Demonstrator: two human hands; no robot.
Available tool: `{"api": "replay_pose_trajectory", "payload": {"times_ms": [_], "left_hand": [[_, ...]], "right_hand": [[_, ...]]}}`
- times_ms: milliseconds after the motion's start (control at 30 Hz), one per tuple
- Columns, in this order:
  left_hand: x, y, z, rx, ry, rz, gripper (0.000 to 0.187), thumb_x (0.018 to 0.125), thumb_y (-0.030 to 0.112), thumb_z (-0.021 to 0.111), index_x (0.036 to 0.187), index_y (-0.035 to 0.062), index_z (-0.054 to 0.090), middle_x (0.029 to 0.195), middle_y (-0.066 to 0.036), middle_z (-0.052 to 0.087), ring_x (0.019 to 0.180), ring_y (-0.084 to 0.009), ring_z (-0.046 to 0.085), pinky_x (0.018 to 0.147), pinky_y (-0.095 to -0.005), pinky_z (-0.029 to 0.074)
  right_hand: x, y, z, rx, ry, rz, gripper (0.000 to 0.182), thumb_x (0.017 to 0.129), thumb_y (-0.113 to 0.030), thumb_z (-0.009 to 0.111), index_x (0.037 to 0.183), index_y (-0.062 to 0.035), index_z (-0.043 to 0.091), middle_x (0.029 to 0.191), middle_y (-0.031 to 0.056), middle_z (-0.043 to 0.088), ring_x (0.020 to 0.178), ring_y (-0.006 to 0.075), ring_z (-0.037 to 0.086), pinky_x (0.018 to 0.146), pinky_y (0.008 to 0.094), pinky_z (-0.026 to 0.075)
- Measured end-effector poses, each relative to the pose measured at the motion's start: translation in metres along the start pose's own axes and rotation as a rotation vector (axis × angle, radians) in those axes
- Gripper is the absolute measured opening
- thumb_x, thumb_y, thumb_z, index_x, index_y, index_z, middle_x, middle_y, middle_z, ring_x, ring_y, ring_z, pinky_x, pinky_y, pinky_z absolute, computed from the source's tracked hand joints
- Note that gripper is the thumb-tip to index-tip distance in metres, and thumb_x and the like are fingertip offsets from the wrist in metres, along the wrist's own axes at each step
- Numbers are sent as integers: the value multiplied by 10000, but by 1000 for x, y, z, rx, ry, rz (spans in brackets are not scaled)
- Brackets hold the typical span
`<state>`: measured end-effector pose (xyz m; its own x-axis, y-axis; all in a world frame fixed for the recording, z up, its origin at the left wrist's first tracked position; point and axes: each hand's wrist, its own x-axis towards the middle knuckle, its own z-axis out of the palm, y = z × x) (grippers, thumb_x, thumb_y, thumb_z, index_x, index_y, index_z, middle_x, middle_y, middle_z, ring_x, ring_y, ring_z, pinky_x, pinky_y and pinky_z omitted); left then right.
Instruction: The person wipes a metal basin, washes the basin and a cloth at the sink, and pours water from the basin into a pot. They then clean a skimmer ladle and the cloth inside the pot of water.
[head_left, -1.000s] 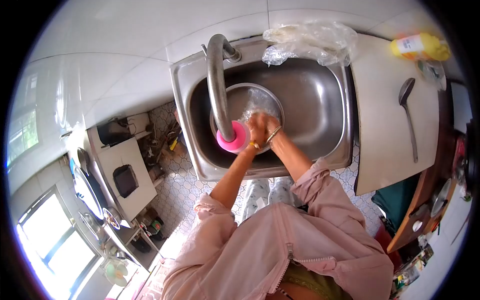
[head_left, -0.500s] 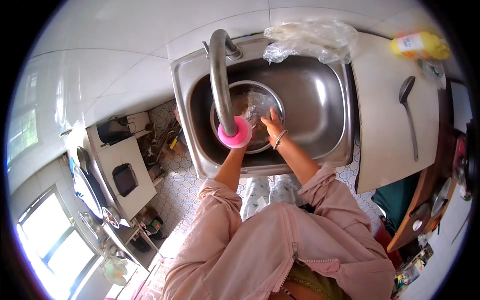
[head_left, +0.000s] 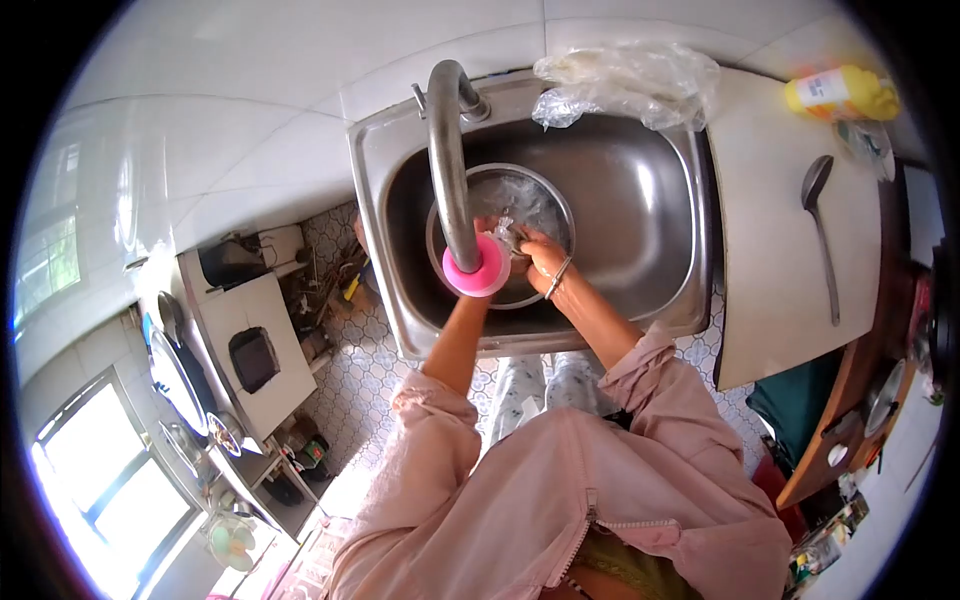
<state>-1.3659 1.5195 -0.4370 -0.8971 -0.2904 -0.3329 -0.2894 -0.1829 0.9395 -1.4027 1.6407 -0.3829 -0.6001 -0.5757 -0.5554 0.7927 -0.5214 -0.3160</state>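
Observation:
A round metal bowl [head_left: 557,190] stands in the left part of the steel sink [head_left: 640,240], with water splashing inside it. Over the bowl curves the grey faucet [head_left: 446,150], ending in a pink spray head [head_left: 474,268]. My right hand [head_left: 543,258], with a bangle at the wrist, is closed over the bowl around a small greyish thing that I cannot make out. Most of my left hand [head_left: 487,224] is hidden behind the spray head; only some fingertips show beyond it, close to the falling water. Whether they grip anything is not visible.
A clear plastic bag [head_left: 625,85] lies crumpled on the sink's back edge. To the right, a ladle [head_left: 822,230] and a yellow bottle [head_left: 840,93] lie on the white counter [head_left: 765,250]. At left stands a low white cabinet [head_left: 235,330].
My right hand has gone from spread fingers to a closed grip and shifted slightly left, nearer the water stream. Fingertips of my left hand now show beyond the spray head.

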Motion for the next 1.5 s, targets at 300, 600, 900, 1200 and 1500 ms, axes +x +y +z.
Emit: {"api": "replay_pose_trajectory", "payload": {"times_ms": [300,600,900,1200,1500], "left_hand": [[-3,-21,-40,-39,-122,-131,251,869,246,407,1026,76,504,946,-90,540,874,-179,531,741,-300,454],[-7,12,-42,212,-288,-146,228,834,182,479,1020,53,507,944,-82,560,870,-187,549,776,-302,453],[-8,153,-37,439,-285,-25,378,728,52,582,1098,31,506,984,-83,578,890,-159,551,787,-274,440],[100,247,-4,56,44,309,328,781,64,474,1097,-24,482,937,-90,572,749,-131,537,690,-234,445],[53,232,-3,72,147,388,317,832,89,471,1141,20,482,1048,-66,552,932,-148,520,761,-241,429]], "right_hand": [[-21,-34,-4,-778,277,-185,582,782,-100,544,1296,-79,271,1329,65,286,1221,178,284,1004,370,237],[2,-18,-4,-1672,-39,-358,569,647,41,533,1195,-18,392,1156,183,458,1112,298,420,974,311,297],[-23,-43,28,-211,-150,-64,293,746,16,523,1033,-41,523,1031,55,553,890,145,559,775,255,462],[-30,-29,29,-350,-40,-130,530,602,145,457,1104,-24,433,1009,71,519,927,176,537,790,273,456],[-35,-23,24,-3,-84,-128,452,645,47,415,1093,-15,425,1002,100,523,919,194,541,802,325,461]]}}
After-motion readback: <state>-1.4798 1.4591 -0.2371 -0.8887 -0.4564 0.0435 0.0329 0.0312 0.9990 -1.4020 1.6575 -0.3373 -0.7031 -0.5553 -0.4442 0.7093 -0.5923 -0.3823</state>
